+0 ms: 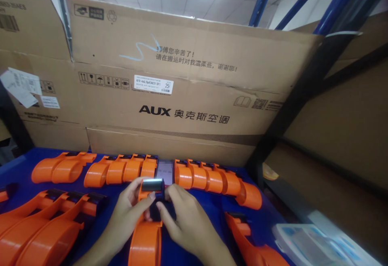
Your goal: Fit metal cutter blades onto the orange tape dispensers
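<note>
An orange tape dispenser [144, 243] is held upright between both hands, its round hub pointing down toward me. At its top is a serrated metal blade [152, 184] on a dark blue end piece. My left hand [129, 203] is closed around the dispenser's head from the left, the thumb pressed just under the blade. My right hand [185, 213] curls at the right side of the same head, index finger and thumb against the dark part. The right fingertips are partly hidden behind it.
Several orange dispensers line the back of the blue table [104, 213], left and right of a phone [165, 172] showing a timer. More dispensers [50, 233] lie front left, another [242, 233] at right. A cardboard sheet [188, 92] stands behind. A clear plastic box [306, 237] is at right.
</note>
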{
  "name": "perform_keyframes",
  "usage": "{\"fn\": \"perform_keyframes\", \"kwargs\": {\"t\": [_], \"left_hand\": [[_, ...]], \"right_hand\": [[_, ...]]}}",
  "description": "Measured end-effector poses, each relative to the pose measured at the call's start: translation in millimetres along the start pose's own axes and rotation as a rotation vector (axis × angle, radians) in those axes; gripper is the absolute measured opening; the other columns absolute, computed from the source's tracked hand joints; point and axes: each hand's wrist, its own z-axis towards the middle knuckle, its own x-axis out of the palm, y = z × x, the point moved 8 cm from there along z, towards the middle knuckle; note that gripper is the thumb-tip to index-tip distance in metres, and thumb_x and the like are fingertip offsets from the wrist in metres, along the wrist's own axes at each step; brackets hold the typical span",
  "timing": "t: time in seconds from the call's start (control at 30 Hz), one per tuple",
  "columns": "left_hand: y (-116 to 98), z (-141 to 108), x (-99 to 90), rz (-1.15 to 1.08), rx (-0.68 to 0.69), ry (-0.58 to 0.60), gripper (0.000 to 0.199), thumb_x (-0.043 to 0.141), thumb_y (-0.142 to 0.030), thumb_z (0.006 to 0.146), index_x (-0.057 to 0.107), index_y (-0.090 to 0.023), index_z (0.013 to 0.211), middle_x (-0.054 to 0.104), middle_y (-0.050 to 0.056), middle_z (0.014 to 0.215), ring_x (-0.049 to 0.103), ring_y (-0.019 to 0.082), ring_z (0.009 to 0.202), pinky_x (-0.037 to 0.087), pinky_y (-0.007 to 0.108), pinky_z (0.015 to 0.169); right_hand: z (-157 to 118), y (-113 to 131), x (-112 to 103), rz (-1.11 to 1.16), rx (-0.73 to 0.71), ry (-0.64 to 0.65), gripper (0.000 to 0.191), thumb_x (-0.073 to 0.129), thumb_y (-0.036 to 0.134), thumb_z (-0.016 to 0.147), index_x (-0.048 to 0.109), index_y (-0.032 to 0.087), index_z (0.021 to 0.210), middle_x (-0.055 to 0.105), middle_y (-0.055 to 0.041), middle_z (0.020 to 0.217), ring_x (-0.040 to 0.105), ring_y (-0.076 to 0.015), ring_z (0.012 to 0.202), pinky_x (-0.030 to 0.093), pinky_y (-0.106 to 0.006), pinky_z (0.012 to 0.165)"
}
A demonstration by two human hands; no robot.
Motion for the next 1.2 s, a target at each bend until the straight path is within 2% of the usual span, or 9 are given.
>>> {"fn": "perform_keyframes", "kwargs": {"t": [0.13,0.27,0.4,0.5,0.63,0.8,0.97,1.1,1.2], "left_hand": [[-1.0,-4.0,7.3,-0.131,-0.122,0.026,0.069,0.081,-0.036,0.078,0.051,-0.021,0.139,0.066,-0.002,0.065,0.062,0.014,0.053,0.052,0.025,0.055],[9.1,-10.0,11.3,-0.179,-0.256,0.078,0.099,0.082,-0.038,0.078,0.023,-0.032,0.158,0.075,0.011,0.104,0.076,0.024,0.072,0.060,0.037,0.070],[11.8,-8.7,15.0,-0.159,-0.222,0.161,0.082,0.077,-0.040,0.083,0.035,-0.036,0.153,0.060,0.016,0.140,0.077,0.025,0.077,0.062,0.041,0.071],[9.7,-6.6,21.2,-0.102,-0.163,0.229,0.060,0.075,-0.038,0.086,0.055,-0.027,0.141,0.065,0.016,0.132,0.074,0.021,0.075,0.060,0.036,0.067],[8.6,-6.1,25.5,-0.001,-0.131,0.264,0.036,0.073,-0.039,0.087,0.073,-0.018,0.117,0.077,0.012,0.104,0.068,0.017,0.069,0.057,0.033,0.073],[15.4,-13.4,22.1,-0.050,-0.203,0.287,0.042,0.079,-0.039,0.081,0.074,-0.018,0.117,0.077,0.012,0.102,0.071,0.025,0.093,0.053,0.035,0.088],[17.2,-18.9,12.5,-0.014,-0.228,0.151,0.048,0.078,-0.047,0.079,0.073,-0.022,0.120,0.076,0.010,0.110,0.069,0.024,0.093,0.054,0.030,0.079],[4.9,-18.5,21.8,0.105,-0.175,0.173,0.039,0.075,-0.044,0.084,0.075,-0.023,0.117,0.076,0.006,0.108,0.068,0.022,0.095,0.052,0.032,0.090],[-0.4,-17.9,25.6,0.102,-0.148,0.196,0.038,0.075,-0.043,0.084,0.076,-0.022,0.115,0.077,0.005,0.100,0.070,0.022,0.092,0.052,0.035,0.094]], "right_hand": [[-0.6,-5.2,-14.1,0.233,0.051,-0.130,0.008,0.053,0.031,0.096,0.053,0.023,0.097,0.061,-0.0027,0.089,0.059,-0.0186,0.080,0.047,-0.029,0.073],[2.3,-25.6,-11.8,0.515,0.199,-0.181,0.030,0.045,0.044,0.102,0.051,0.025,0.124,0.061,-0.0021,0.096,0.060,-0.0186,0.087,0.049,-0.031,0.081],[5.0,-32.5,-5.7,0.687,0.225,-0.133,0.039,0.050,0.050,0.100,0.053,0.027,0.131,0.063,-0.0037,0.105,0.062,-0.0218,0.101,0.048,-0.034,0.092],[4.1,-27.5,-4.1,0.758,0.209,-0.086,0.041,0.054,0.049,0.098,0.053,0.028,0.134,0.062,-0.0060,0.120,0.059,-0.0243,0.115,0.046,-0.037,0.099],[2.8,-19.0,-0.5,0.830,0.194,-0.015,0.039,0.051,0.048,0.100,0.053,0.029,0.135,0.063,-0.0046,0.114,0.061,-0.0225,0.110,0.045,-0.038,0.100],[3.3,-26.2,0.8,0.815,0.212,-0.004,0.038,0.058,0.045,0.097,0.052,0.027,0.130,0.062,-0.0047,0.107,0.061,-0.0212,0.100,0.049,-0.035,0.089],[4.3,-21.3,-7.6,0.680,0.145,-0.030,0.033,0.066,0.040,0.092,0.052,0.024,0.117,0.059,-0.0039,0.102,0.056,-0.0194,0.095,0.047,-0.034,0.088],[3.5,-10.1,-11.5,0.601,0.116,-0.008,0.025,0.067,0.042,0.092,0.053,0.022,0.101,0.054,-0.0008,0.093,0.050,-0.0163,0.085,0.046,-0.029,0.080],[3.3,-9.5,-11.9,0.587,0.126,0.032,0.028,0.065,0.044,0.093,0.054,0.023,0.107,0.058,-0.0014,0.096,0.053,-0.0158,0.083,0.047,-0.028,0.076]]}}
